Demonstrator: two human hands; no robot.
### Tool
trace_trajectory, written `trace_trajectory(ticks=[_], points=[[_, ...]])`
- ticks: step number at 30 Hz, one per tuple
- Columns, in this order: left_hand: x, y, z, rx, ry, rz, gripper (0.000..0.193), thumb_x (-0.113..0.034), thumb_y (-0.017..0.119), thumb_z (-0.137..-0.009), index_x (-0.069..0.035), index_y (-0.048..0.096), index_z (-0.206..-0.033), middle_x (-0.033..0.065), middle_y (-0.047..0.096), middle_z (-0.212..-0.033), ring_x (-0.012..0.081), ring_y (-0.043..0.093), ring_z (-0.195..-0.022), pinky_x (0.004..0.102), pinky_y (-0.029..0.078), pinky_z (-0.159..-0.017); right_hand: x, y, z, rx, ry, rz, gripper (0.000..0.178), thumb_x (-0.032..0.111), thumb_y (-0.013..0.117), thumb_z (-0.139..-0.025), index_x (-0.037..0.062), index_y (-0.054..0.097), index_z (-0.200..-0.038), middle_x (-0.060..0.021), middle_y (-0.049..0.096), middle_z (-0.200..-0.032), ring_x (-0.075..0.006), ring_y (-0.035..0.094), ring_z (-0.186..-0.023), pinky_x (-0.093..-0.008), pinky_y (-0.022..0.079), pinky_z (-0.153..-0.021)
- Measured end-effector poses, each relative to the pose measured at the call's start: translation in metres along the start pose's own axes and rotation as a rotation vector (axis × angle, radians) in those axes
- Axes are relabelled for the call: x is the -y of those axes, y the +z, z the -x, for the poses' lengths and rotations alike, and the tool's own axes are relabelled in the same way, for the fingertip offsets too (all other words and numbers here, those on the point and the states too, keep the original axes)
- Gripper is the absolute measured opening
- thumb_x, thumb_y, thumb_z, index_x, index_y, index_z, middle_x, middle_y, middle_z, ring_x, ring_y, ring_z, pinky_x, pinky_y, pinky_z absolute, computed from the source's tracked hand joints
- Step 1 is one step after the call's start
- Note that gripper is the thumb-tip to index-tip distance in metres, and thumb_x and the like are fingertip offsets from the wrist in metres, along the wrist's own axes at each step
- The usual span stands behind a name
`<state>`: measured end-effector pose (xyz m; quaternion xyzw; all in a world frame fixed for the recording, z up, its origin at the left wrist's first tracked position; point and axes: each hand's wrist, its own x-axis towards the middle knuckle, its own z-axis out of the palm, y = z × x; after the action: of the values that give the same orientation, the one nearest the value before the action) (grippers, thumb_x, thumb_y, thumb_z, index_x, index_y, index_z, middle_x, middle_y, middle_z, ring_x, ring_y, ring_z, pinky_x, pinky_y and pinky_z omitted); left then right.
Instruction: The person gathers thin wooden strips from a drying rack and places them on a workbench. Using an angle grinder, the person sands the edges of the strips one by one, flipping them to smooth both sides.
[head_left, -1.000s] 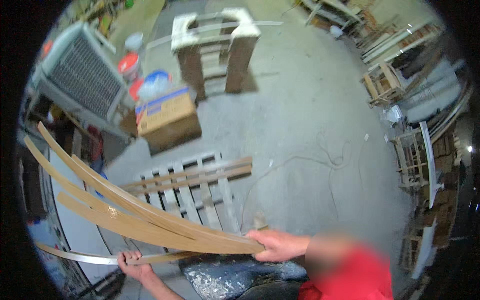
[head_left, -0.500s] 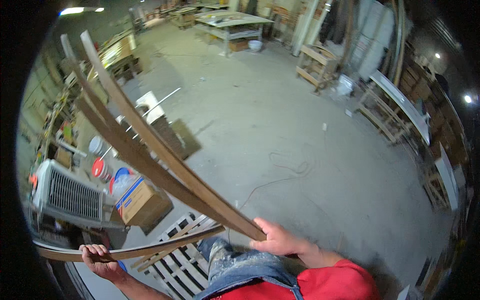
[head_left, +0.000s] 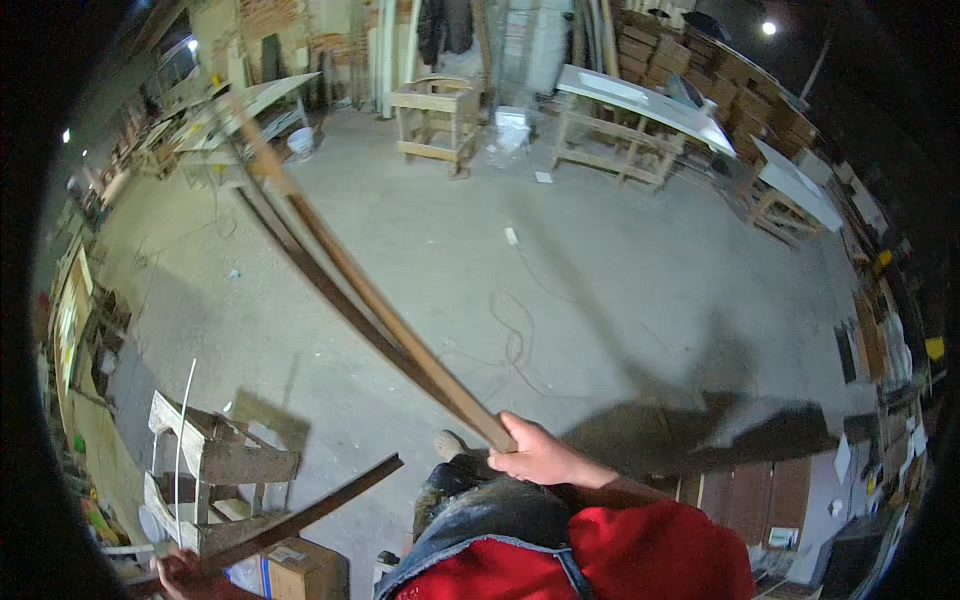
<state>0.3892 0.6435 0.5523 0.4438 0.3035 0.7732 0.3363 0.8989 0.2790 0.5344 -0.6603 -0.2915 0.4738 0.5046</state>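
My right hand (head_left: 530,455) is closed around the near ends of long brown wooden strips (head_left: 345,275). They slant up and away to the left, fanning apart slightly toward their blurred far ends. At the lower left edge, my left hand (head_left: 180,575) grips another dark brown strip (head_left: 320,505) with a channel-like end. That strip's free end points up toward the middle, short of my right hand, and its other end runs out of view. Some of my left fingers are blurred.
Below the left strip stand a cardboard box (head_left: 305,572) and a weathered wooden stand (head_left: 245,465) with a thin white rod (head_left: 185,440). A cord (head_left: 515,340) lies on the concrete floor. Farther off are a wooden frame stand (head_left: 435,120), a white-topped table (head_left: 640,100) and a white bucket (head_left: 301,143).
My view has swung to the right, bringing the worktables on that side closer to the middle. Both hands still hold their strips; my left hand now sits lower in the picture.
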Motion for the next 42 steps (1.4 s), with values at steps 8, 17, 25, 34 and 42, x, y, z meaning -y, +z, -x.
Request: trace_trajectory(ticks=[8,17,25,34,42], points=[[0.077,0.264,-0.072,0.114,-0.269,0.390,0.007,-0.014,0.059,-0.098,-0.010,0.056,-0.102,-0.0028,0.046,-0.065,0.0075,0.040,-0.051,0.0252,0.038,-0.047,0.033,-0.056,-0.159,-0.222,0.034,-0.129,0.037,0.008,0.068,-0.092,0.0040,0.050,-0.124,-0.0008,0.057,-0.081,-0.0101,0.055,-0.065,-0.0293,0.047,-0.057],[0.257,0.446,-0.194,0.080,-0.179,0.223,0.009,-0.008,0.058,-0.094,-0.005,0.054,-0.101,0.0024,0.049,-0.067,0.0128,0.046,-0.050,0.0271,0.042,-0.048,0.110,-0.097,-0.434,-0.284,0.118,-0.170,0.025,0.005,0.065,-0.087,0.0064,0.049,-0.105,-0.0029,0.055,-0.073,-0.0128,0.054,-0.057,-0.0310,0.046,-0.049],[0.386,0.615,-0.334,0.043,-0.128,-0.008,0.008,-0.006,0.059,-0.092,-0.001,0.054,-0.098,0.0027,0.048,-0.065,0.0117,0.045,-0.046,0.0263,0.042,-0.044,0.222,-0.120,-0.706,-0.333,0.223,-0.071,0.025,0.005,0.064,-0.088,0.0030,0.048,-0.107,-0.0042,0.054,-0.073,-0.0142,0.057,-0.057,-0.0302,0.050,-0.049],[0.612,0.753,-0.497,0.255,-0.237,-0.307,0.006,-0.004,0.060,-0.089,0.000,0.060,-0.094,0.0011,0.051,-0.062,0.0103,0.045,-0.044,0.0265,0.037,-0.040,0.284,-0.127,-0.990,-0.278,0.168,-0.060,0.030,0.004,0.065,-0.086,0.0014,0.047,-0.110,-0.0053,0.055,-0.076,-0.0149,0.056,-0.056,-0.0323,0.050,-0.049],[0.845,0.913,-0.648,0.539,-0.502,-0.585,0.004,-0.003,0.061,-0.084,-0.006,0.059,-0.083,-0.0023,0.051,-0.062,0.0079,0.047,-0.048,0.0269,0.037,-0.043,0.386,-0.110,-1.214,-0.270,0.148,-0.063,0.034,0.012,0.069,-0.089,0.0002,0.047,-0.113,-0.0060,0.056,-0.074,-0.0177,0.059,-0.060,-0.0356,0.051,-0.055]])
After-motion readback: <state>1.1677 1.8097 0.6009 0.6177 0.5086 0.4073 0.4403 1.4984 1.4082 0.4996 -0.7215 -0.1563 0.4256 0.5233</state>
